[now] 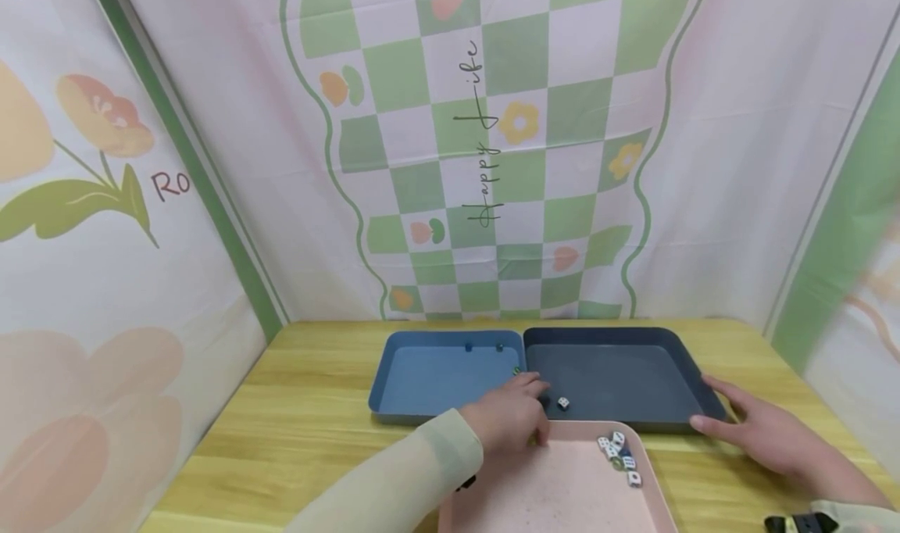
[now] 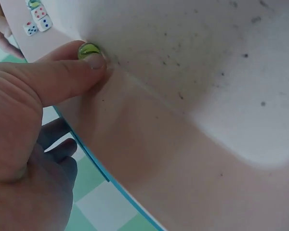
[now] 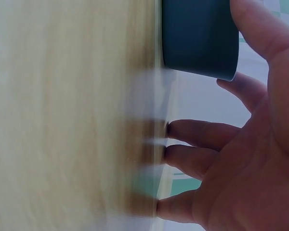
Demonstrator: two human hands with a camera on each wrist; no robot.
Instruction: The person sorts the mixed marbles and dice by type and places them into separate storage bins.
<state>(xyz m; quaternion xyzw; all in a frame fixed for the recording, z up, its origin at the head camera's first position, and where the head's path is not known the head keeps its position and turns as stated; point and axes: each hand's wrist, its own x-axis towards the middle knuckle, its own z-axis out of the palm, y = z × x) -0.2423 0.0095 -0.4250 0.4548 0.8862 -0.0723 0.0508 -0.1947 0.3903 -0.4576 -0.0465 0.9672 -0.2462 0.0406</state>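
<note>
Here, pinches one small round green-and-yellow glass marble [image 2: 88, 49] between thumb and finger of the left hand [image 1: 508, 416], inside the pale-pink rectangular tray [image 1: 562, 486], close to its far wall. Touches the right end of the dark slate-grey rectangular tray [image 1: 619, 377] with the right hand [image 1: 773, 435], thumb and forefinger spread apart at the corner. Beside that, walls touching, one blue rectangular tray [image 1: 436, 380]. Gives wide room across the slate floor, right of one white spotted die [image 1: 563, 402]; more across the pink floor and on the yellowish wooden table [image 1: 302, 408], left of the blue. Counts three trays; in the blue, three small marbles: dark blue [image 1: 468, 347], dark green [image 1: 500, 347], green [image 1: 516, 370] by the right wall. In the pink tray's far right corner, apparently five white spotted dice [image 1: 634, 479], one greenish marble [image 1: 617, 463], something blue [image 1: 624, 452] too small to make out.
</note>
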